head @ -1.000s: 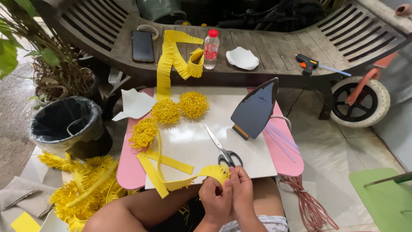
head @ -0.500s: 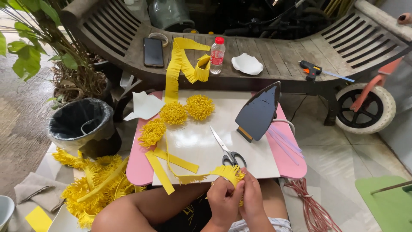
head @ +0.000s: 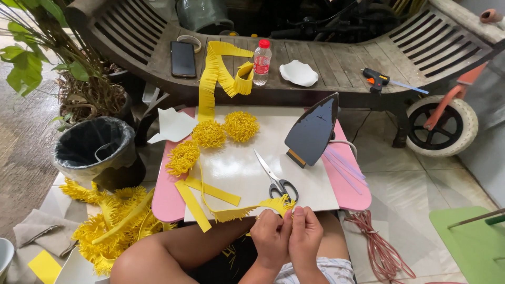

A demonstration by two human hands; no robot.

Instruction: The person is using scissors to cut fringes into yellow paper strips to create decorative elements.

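At the tabletop [head: 315,194] edge my left hand [head: 269,237] and right hand [head: 305,236] pinch the fringed yellow strip [head: 247,210], rolling it; next needs tight, even winding.

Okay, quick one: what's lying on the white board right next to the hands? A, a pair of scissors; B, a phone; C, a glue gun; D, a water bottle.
A: the scissors lie on the white board just above both hands, which pinch a yellow fringed strip; the other three sit far back on the bench.
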